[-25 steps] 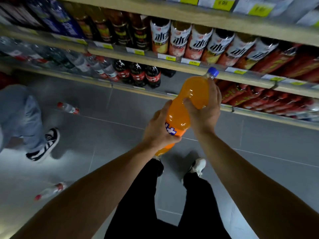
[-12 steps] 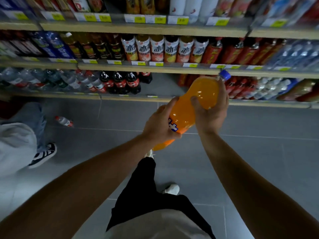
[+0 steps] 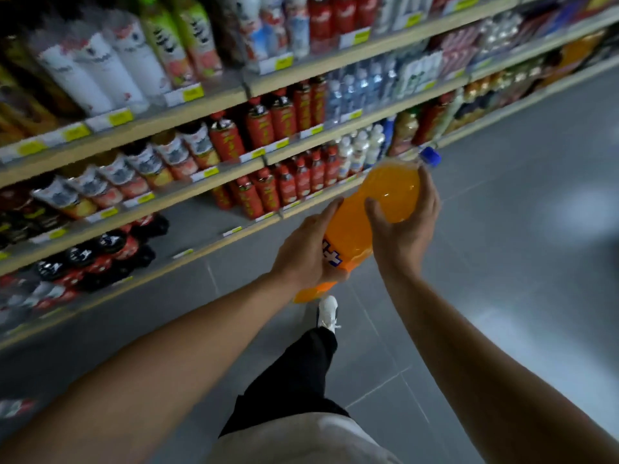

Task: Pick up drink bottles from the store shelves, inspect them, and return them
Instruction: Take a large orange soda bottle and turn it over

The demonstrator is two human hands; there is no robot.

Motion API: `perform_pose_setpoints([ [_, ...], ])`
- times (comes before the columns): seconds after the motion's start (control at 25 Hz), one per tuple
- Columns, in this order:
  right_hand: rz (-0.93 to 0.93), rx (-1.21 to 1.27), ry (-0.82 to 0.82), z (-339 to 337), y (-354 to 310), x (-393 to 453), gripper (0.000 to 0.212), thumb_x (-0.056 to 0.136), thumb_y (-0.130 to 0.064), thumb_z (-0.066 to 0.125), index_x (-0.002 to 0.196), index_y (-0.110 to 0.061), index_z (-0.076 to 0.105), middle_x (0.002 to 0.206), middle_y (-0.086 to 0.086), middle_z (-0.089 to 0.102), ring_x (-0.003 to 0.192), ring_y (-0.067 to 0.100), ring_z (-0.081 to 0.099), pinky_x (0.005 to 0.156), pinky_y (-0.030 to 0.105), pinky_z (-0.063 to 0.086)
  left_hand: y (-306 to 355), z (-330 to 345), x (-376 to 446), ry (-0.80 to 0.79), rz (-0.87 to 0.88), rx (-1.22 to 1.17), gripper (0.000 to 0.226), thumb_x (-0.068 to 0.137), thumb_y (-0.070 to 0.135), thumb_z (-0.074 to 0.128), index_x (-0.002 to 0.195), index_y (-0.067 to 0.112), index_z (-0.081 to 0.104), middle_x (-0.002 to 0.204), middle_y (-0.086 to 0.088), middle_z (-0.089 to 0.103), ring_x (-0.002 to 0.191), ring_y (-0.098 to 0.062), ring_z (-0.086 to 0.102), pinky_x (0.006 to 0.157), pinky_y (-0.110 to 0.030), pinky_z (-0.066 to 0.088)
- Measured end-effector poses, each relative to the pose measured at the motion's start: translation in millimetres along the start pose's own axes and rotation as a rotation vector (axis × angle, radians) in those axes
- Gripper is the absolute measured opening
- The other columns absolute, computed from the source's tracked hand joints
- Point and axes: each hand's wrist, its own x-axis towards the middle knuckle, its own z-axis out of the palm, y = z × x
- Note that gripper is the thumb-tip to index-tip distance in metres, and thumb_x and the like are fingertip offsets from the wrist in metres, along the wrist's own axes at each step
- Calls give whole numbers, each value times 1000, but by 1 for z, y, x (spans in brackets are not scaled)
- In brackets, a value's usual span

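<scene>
Grey floor tiles [image 3: 502, 296] are filling the right and lower parts of the view, catching pale glare. Wooden shelves [image 3: 207, 102] are running diagonally across the upper left, tier above tier, each edge carrying yellow price tags [image 3: 192, 94]. Rows of drinks are crowding them: white-labelled bottles [image 3: 83, 75] on the top tier, red bottles [image 3: 274, 118] in the middle tiers, dark cola bottles [image 3: 110, 249] on the lowest one. Much of this is blurring, so I cannot read the labels.

My two bare forearms are reaching forward from the bottom corners. Below them my black trouser leg [image 3: 294, 373] and a white shoe [image 3: 327, 311] are showing above the tiles.

I am holding an orange bottle [image 3: 385, 199] between both hands, out in the aisle in front of the shelves and clear of them. It is tilting, its blue cap [image 3: 431, 156] pointing up and to the right. My left hand [image 3: 308, 252] is wrapping round the lower part at the label, fingers curling behind it. My right hand [image 3: 407, 222] is cupping the upper part, thumb lying across the front and fingers curling round the far side.
</scene>
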Motion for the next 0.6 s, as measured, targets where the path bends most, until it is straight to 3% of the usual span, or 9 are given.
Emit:
perform_pose_setpoints([
  [0.24,151,-81,181,-64,38,136,87,79,-19,81,151,-26,33,152,1,35,124,0,34,90,-4,25,81,53,151,-175,162,50,128,64,39,92,154,48,0,149,-6,40,129,-31,50,96,-50,49],
  [0.32,187,-94,249,-90,53,181,87,80,-20,81,151,-27,31,153,1,35,132,8,36,103,15,34,114,73,199,-236,207,67,129,64,41,91,153,50,-1,148,-5,40,127,-31,51,94,-50,50],
  [0.4,230,-106,326,-115,68,222,88,80,-22,81,151,-28,30,153,0,34,133,10,37,105,29,37,147,93,245,-289,260,88,128,64,42,91,152,51,-2,149,-5,39,127,-31,50,93,-50,50],
  [0.6,283,-89,436,-172,112,322,86,82,-24,80,151,-30,30,154,-1,33,128,6,37,97,23,35,219,149,346,-371,334,120,127,65,40,92,152,53,0,148,-4,40,127,-31,50,92,-46,48],
])
